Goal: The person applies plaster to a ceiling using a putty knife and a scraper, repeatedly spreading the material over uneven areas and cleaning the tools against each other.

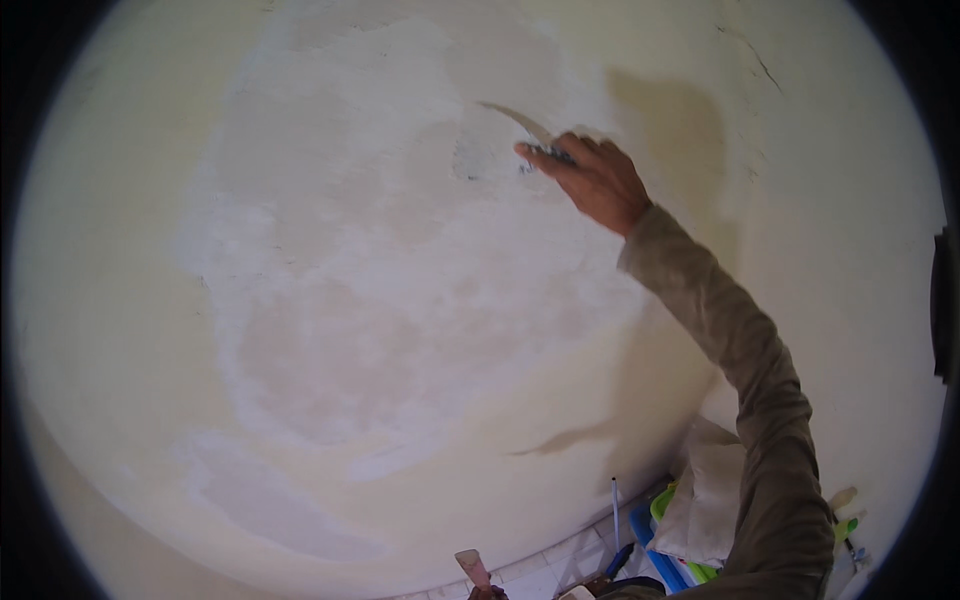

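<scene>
My right hand [603, 187] is closed around a scraper [545, 153], a putty knife by its look, held against the wall [330, 240] high in the view. Its blade blends into the pale surface, so its outline is hard to make out. Patches of white and greyish filler cover much of the yellowish paint around it. Down at the lower edge, only a bit of my left hand [486, 593] shows. It grips a second putty knife [471, 566] whose blade points up and looks smeared with filler.
At the wall's foot on the lower right stand a blue container [648, 540] and a pale sack or cushion [700, 505]. A thin light stick [616, 512] rises nearby. One crack [757, 62] marks the upper right wall. A dark fixture [941, 305] sits at the right rim.
</scene>
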The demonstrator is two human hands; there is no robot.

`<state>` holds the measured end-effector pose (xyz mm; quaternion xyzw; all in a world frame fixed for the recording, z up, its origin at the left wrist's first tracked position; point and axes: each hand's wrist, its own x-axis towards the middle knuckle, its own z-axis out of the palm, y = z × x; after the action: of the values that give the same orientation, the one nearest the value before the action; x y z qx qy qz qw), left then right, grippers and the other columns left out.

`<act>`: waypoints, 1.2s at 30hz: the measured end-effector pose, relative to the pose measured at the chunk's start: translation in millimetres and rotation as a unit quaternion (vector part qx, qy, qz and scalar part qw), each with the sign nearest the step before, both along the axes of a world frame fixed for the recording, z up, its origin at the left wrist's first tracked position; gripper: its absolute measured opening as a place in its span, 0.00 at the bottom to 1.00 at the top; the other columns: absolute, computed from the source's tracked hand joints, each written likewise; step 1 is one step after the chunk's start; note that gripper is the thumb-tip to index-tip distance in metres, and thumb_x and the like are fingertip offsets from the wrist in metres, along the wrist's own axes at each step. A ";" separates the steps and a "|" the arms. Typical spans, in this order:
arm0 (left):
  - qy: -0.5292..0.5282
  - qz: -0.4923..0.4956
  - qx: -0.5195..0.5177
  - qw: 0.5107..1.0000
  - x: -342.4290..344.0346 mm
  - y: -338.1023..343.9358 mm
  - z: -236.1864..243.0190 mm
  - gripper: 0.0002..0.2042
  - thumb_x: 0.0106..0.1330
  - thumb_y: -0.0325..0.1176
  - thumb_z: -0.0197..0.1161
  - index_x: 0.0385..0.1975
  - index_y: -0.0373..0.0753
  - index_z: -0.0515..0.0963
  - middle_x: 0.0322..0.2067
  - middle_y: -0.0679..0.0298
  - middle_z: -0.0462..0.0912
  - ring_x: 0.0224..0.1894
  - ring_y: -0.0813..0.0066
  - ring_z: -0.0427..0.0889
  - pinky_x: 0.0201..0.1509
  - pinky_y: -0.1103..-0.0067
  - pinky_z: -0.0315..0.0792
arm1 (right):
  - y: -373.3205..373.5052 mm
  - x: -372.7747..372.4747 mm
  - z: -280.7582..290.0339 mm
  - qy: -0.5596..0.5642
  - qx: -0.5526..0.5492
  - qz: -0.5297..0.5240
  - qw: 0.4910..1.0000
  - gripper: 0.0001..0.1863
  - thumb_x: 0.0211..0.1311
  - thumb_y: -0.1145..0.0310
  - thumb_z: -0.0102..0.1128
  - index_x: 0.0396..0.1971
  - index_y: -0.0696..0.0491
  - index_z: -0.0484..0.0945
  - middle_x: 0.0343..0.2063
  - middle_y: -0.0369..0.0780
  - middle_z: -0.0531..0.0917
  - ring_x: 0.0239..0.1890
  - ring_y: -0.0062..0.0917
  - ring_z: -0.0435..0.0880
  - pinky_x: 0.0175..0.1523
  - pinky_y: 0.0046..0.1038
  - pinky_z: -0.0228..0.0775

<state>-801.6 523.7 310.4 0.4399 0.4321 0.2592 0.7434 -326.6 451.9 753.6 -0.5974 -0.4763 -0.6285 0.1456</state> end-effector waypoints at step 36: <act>-0.056 0.007 -0.001 0.998 -5.7 21.3 -15.4 0.12 0.71 0.36 0.51 0.24 0.40 0.71 0.15 0.69 0.69 0.11 0.86 0.61 0.11 0.87 0.53 | 39.1 -59.3 74.1 0.197 0.011 -0.034 0.980 0.18 0.65 0.65 0.49 0.53 0.47 0.77 0.31 0.43 0.81 0.35 0.39 0.81 0.40 0.40 0.73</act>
<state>-807.4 545.0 295.0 0.4207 0.3933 0.2878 0.7652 -386.0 491.0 827.7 -0.7237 -0.4112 -0.5080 0.2217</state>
